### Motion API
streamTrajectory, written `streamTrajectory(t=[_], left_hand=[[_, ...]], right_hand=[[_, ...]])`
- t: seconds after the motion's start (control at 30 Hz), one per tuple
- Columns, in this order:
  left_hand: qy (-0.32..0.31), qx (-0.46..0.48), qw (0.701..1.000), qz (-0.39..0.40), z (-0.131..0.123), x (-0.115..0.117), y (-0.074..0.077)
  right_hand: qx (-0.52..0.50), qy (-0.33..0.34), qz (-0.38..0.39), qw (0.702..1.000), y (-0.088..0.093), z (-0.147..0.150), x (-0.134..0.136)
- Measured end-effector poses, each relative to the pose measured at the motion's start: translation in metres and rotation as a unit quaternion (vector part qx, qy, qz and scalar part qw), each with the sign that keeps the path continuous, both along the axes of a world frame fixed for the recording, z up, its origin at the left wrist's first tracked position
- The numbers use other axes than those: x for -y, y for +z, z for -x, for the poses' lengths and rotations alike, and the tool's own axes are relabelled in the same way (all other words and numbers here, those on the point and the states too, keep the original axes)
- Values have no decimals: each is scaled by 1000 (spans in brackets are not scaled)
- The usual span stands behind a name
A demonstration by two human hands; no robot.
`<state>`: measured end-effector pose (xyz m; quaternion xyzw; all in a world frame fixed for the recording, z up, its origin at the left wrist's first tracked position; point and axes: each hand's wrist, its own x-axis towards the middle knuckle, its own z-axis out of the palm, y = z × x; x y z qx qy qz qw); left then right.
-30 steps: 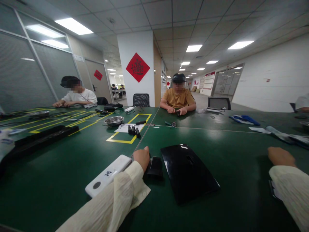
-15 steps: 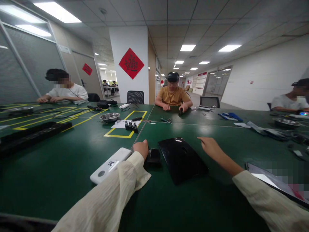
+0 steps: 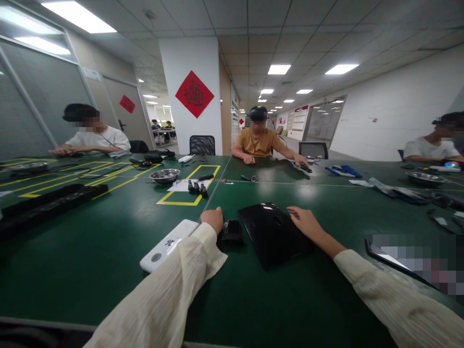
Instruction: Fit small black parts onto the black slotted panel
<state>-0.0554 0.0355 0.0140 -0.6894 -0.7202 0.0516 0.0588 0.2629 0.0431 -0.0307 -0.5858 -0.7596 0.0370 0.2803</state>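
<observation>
My left hand (image 3: pixel 213 220) is curled into a fist on the green table; whatever its fingers may hold is hidden. Beside its wrist lies a white, slab-shaped device (image 3: pixel 165 246) marked 26, partly under my sleeve. A small black box-like object (image 3: pixel 232 232) sits just right of that fist. Further right is a glossy black curved panel (image 3: pixel 271 237), flat on the table. My right hand (image 3: pixel 304 223) is at the panel's upper right edge with its fingers stretched out; whether they touch the panel I cannot tell.
Across the table (image 3: pixel 217 309) sits a person (image 3: pixel 259 140) with one hand on a dark object. A metal bowl (image 3: pixel 165 176), several small black parts (image 3: pixel 196 188) and pliers (image 3: pixel 249 178) lie ahead. A tablet-like screen (image 3: pixel 395 261) is at right, a long black tray (image 3: pixel 50 205) at left.
My right hand has moved left, closer to the black panel, and its fingers have spread. My left hand stays put. The person opposite has reached one arm out sideways, toward my right.
</observation>
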Motion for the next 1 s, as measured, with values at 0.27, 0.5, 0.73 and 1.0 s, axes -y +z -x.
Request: streamTrajectory(t=[0.27,0.5,0.73,1.0], left_hand=[[2,-2,1000,-4,-1,0,0],[4,5,1000,-6,0,-3,-4],[3,2,1000,-6,0,-3,-4],[2,2,1000,-1,-3,-1,-1]], right_hand=[[-16,-12,-79,997,2,3,4],[63,173,-173,968,31,74,59],[169,248,-90,950,39,153,93],[182,271,-91,941,26,168,92]])
